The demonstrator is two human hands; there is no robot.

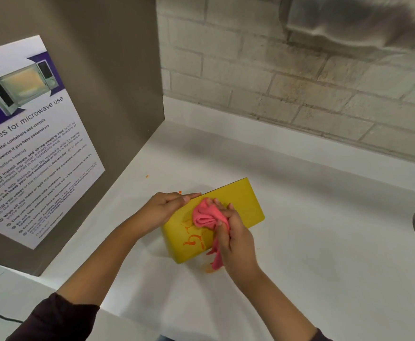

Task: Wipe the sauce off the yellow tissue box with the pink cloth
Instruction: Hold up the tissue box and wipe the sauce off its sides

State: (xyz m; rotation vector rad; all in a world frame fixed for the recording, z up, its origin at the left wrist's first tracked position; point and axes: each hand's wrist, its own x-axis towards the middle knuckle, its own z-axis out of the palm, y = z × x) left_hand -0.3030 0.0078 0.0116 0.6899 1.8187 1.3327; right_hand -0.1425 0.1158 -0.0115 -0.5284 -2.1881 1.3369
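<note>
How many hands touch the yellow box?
2: the left hand grips the box at its far-left edge; the right hand presses the cloth onto its top.

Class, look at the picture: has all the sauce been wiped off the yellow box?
No, orange sauce streaks still show on the box below the cloth.
</note>
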